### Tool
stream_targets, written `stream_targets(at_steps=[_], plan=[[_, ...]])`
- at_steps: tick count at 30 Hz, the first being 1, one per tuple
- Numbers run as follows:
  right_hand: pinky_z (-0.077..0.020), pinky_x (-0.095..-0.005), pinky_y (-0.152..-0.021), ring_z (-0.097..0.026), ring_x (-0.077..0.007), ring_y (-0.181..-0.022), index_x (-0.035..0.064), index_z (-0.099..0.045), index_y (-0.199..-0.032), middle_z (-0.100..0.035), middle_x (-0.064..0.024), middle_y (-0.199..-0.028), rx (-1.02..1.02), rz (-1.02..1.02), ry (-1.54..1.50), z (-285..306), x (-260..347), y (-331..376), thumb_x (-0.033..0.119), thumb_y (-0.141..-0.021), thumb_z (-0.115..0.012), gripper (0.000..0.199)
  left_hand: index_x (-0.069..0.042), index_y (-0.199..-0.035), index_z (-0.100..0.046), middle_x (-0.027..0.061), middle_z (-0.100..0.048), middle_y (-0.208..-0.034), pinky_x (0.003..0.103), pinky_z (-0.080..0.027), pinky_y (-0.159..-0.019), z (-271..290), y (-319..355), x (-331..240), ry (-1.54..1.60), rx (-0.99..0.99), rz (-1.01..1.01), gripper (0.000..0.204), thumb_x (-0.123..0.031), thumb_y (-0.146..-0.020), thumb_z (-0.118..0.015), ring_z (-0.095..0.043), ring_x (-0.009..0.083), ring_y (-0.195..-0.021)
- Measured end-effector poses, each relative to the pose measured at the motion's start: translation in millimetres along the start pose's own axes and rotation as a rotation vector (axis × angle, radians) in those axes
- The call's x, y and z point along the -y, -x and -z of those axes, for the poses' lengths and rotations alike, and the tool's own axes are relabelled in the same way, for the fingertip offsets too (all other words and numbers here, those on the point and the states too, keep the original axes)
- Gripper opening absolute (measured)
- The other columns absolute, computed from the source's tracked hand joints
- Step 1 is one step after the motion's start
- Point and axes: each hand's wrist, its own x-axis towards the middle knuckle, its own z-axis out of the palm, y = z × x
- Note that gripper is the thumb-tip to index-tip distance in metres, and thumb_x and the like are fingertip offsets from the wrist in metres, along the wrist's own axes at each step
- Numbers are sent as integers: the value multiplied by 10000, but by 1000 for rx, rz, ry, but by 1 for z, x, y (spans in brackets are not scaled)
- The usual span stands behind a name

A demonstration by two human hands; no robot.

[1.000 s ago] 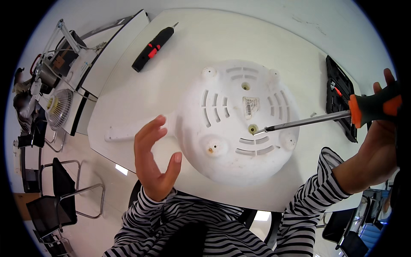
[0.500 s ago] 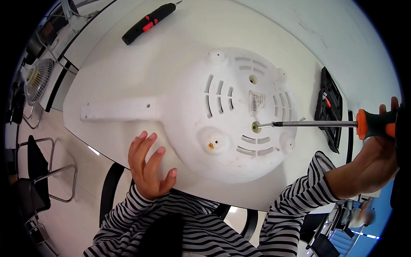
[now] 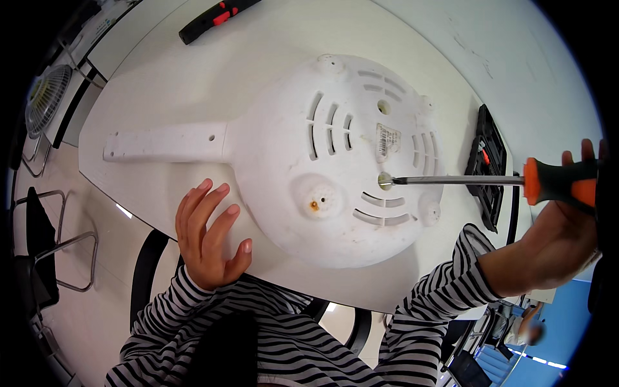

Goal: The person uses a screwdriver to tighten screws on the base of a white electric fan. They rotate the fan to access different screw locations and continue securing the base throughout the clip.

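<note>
A white plastic appliance housing (image 3: 277, 129) with a long flat handle (image 3: 174, 143) lies on the table, its vented, footed side up. My right hand (image 3: 561, 242) is closed around the orange and dark green handle of a screwdriver (image 3: 461, 180), partly cut off by the dark picture rim. The screwdriver's tip meets a recessed hole (image 3: 385, 180) in the housing, and a small shiny piece like a screw shows at the tip. Left of the round body, my left hand (image 3: 209, 242) is held open with fingers apart, gripping nothing.
A black and red power screwdriver (image 3: 216, 19) lies at the table's far edge. An open black tool case (image 3: 488, 171) sits on the right. To the left are a fan (image 3: 48, 100) and a metal-framed chair (image 3: 61, 248); a person (image 3: 525, 329) appears at lower right.
The right hand's screwdriver tip has come closer to the recessed hole, and less of the small shiny piece shows. The whole view has shifted slightly. My left hand stays open.
</note>
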Motion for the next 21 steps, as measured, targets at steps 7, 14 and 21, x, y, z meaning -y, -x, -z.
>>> stream_targets(at_steps=[7, 14, 21], plan=[[-610, -307, -611, -623, -294, -827, 109, -196, -1322, -482, -195, -1081, -16, -85, -37, -6, -1, 3, 227, -883, -474, 533, 2, -1118, -456, 232, -478, -1160, 494, -358, -925, 1, -3, -4, -21, 11, -4, 396, -185, -774, -514, -421, 405, -1123], [-391, -561, -912, -473, -413, -1113, 11, -443, -1214, -474, -240, -1200, -203, -78, 229, 17, -11, 23, 234, -908, -306, 402, 1, -1111, -466, 236, -497, -1143, 486, -367, -916, 2, -3, -3, -23, 5, -8, 396, -169, -758, -527, -428, 403, -1122], [-389, -560, -923, -482, -387, -1114, -11, -494, -1143, -532, -228, -1126, -198, -120, 224, 30, -20, 26, 150, -906, -296, 349, 6, -1103, -476, 239, -505, -1132, 480, -379, -907, -2, -4, -2, -40, -17, -12, 391, -159, -754, -531, -441, 403, -1112]])
